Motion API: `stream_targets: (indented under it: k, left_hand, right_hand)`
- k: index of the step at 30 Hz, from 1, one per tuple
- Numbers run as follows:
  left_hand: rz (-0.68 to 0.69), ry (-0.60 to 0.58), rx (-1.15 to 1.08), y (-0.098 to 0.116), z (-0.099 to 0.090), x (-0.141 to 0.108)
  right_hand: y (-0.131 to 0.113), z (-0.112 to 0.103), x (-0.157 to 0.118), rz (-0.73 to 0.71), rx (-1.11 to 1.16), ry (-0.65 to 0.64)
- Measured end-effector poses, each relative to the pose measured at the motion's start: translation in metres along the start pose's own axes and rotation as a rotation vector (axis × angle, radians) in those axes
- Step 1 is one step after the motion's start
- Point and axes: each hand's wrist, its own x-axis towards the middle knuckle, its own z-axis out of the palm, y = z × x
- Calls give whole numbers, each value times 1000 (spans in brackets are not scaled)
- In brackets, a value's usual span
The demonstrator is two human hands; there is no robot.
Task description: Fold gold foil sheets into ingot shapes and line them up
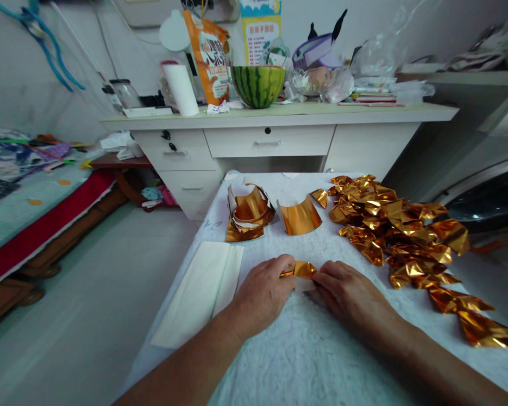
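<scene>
Gold paper [303, 269], one small shiny piece, is between the person's two hands, just above or on the blue-white cloth [305, 361] that covers the table. Some of its pale side shows below the shiny part. The left hand [266, 290] is bent nearly closed, with its fingers curled in and the tips pinching the left end of the piece. The right hand [347, 293] is bent too, with its fingers close together, and it pinches the right end. Both hands hold on at the same time — only a short bit of gold shows in the gap. The right thumb is hard to see, so it is not clear just where it presses.

Near the left arm lies a flat stack of white paper [198, 290]. Past the hands, one curved gold sheet [300, 218] sits with its sides bending up. Just left of it is a curled bunch of gold sheets [249, 208], one inside another. On the right side is a big heap of folded gold pieces [385, 220] — lots of them, lying on top of each other. Some trail down toward the table's right edge, near the right arm. Behind the table, half a watermelon [258, 85] sits on a white desk [279, 117].
</scene>
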Motion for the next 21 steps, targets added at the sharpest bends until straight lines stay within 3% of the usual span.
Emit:
stream_targets:
  k: [9, 14, 21]
  left_hand:
    - [15, -60, -9, 0, 0, 2]
    - [-35, -46, -20, 0, 3, 3]
    - [-98, -53, -73, 0, 5, 3]
  right_hand:
    - [3, 15, -9, -81, 10, 185]
    - [4, 14, -8, -94, 71, 159]
    - [7, 13, -7, 4, 251, 111]
